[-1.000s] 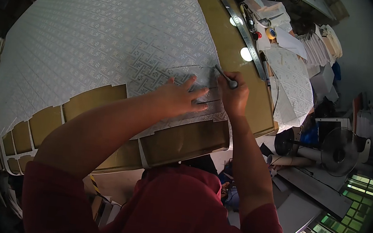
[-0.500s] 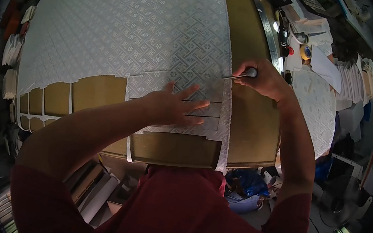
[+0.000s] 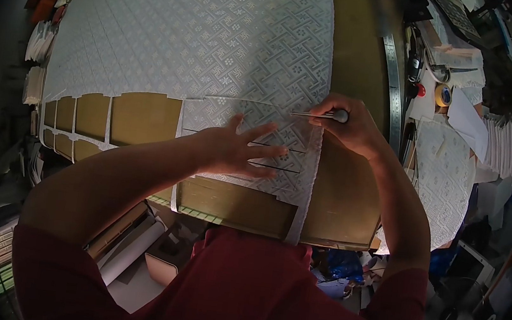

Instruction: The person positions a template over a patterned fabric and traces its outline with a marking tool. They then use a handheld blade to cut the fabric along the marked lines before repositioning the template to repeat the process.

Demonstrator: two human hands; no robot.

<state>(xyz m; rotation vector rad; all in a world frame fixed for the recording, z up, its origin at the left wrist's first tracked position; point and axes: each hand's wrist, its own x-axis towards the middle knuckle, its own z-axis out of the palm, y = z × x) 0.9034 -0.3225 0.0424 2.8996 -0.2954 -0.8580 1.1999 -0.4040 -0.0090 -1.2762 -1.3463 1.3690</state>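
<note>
White patterned fabric covers much of the tan table. My left hand lies flat on its near part, fingers spread. Around those fingers run thin dark straight lines, apparently on a clear flat sheet whose outline is hard to make out. In my right hand, by the fabric's right edge, is a slim metal tool with a rounded grey end. Its thin tip points left and meets the fabric just above my left fingers. Whether the tip has a blade cannot be made out.
The tan table top shows through rectangular gaps in the fabric, with narrow strips between them. A metal ruler lies along the right side. Beyond it are a yellow tape roll and paper stacks. A fan stands lower right.
My right hand has brought the tool's tip left, from the fabric's edge strip onto the patterned area. My left hand stays spread in place. The view has shifted slightly.
</note>
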